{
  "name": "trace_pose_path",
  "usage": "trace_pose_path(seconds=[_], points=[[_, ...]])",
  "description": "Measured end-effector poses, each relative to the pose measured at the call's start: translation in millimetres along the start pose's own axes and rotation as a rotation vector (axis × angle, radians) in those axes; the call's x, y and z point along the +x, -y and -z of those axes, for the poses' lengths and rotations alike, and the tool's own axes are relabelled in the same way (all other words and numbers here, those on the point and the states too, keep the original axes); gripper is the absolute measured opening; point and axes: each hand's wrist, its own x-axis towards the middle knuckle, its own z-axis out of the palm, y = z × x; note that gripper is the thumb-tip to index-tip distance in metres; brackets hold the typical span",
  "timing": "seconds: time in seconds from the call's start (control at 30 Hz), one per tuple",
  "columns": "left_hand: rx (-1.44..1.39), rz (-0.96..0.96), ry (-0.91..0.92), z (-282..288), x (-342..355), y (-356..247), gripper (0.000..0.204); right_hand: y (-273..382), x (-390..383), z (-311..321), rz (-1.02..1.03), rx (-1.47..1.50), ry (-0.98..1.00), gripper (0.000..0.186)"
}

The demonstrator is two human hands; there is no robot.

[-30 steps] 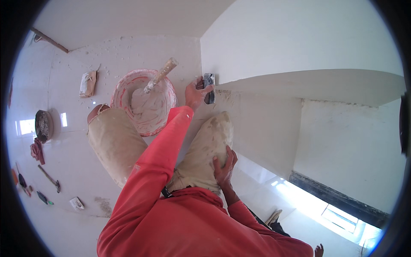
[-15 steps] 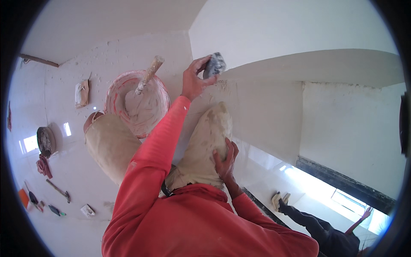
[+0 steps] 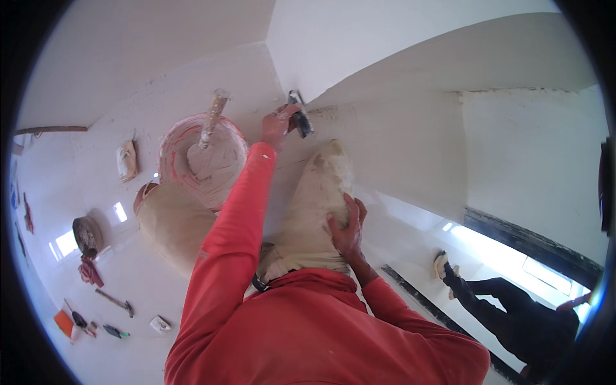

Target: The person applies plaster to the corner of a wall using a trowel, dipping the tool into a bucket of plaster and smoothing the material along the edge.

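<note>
My left hand is stretched forward with its fingers closed round a dark, flat scraper smeared with whitish paste. The scraper is by the floor at the foot of the white wall corner; whether its edge touches cannot be told. Left of that hand stands a round red tub, coated with pale putty and partly filled with it. A putty-caked stick handle leans up out of the tub. My right hand rests on my right knee, fingers spread over the dusty beige trousers, holding nothing.
Left on the floor lie a crumpled paper packet, a round dark pan, a reddish cloth, a hammer and a small white packet. Another person is at the lower right, beyond a dark sill.
My left hand has lowered the scraper slightly and turned it more edge-on. The view has shifted. My right hand stays on the knee. The other person's raised arm has come down.
</note>
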Motion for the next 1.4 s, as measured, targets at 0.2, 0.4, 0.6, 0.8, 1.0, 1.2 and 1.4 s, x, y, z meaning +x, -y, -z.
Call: trace_pose_path(seconds=[0.2,0.4,0.6,0.8,1.0,1.2,1.4], points=[[0.091,-0.015,0.106,-30,-31,-58,0.03,0,5,-9,-0.008,-0.084,0.001,0.075],[0.199,-0.053,0.031,-90,-66,-129,0.024,42,44,-19,0.11,-0.205,-0.044,0.072],[0.257,-0.411,0.386,-116,-93,-190,0.028,62,93,-71,0.302,0.069,-0.111,0.065],[0.234,-0.465,0.104,-64,-84,-193,0.018,43,96,-78,0.252,0.239,-0.063,0.061],[0.168,-0.159,-0.051,4,-26,-83,0.015,45,98,-77,0.145,0.357,-0.033,0.059],[0.222,-0.178,0.259,-13,-15,-70,0.021,41,99,-75,0.112,0.408,-0.069,0.059],[0.347,-0.308,0.415,-77,-66,-135,0.032,39,107,-82,0.154,0.468,-0.136,0.059]])
